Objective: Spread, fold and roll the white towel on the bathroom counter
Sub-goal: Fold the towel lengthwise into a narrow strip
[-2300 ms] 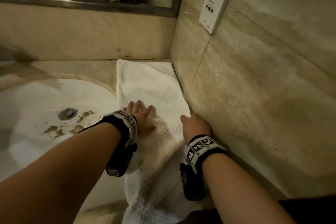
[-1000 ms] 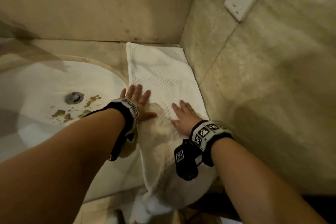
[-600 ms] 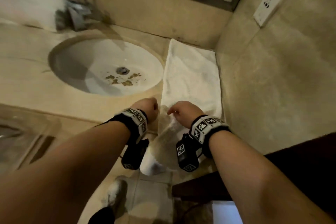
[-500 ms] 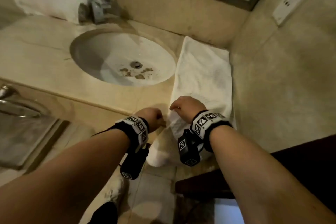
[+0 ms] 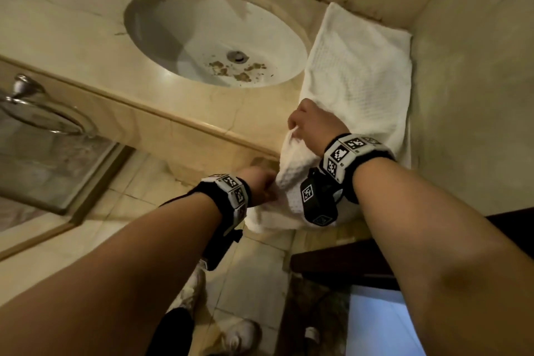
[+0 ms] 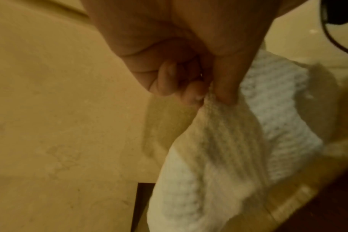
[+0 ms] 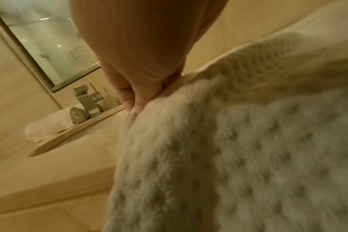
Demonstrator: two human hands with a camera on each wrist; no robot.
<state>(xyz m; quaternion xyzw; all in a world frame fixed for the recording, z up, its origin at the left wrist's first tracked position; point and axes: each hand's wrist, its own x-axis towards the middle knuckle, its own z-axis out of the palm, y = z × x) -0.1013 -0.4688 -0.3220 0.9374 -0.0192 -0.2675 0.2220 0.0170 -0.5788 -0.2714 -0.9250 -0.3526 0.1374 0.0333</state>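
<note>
Both hands pinch the white towel's hanging end: left hand, right hand. We should lift it evenly onto the surface.

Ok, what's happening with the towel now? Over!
Both hands pinching: left hand low on the hanging end, right hand higher at the counter edge. White towel half on the counter, half dangling. Nothing in the way.

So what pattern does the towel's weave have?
White towel with a waffle-like grid of small dimples, clearest in the head view.
</note>
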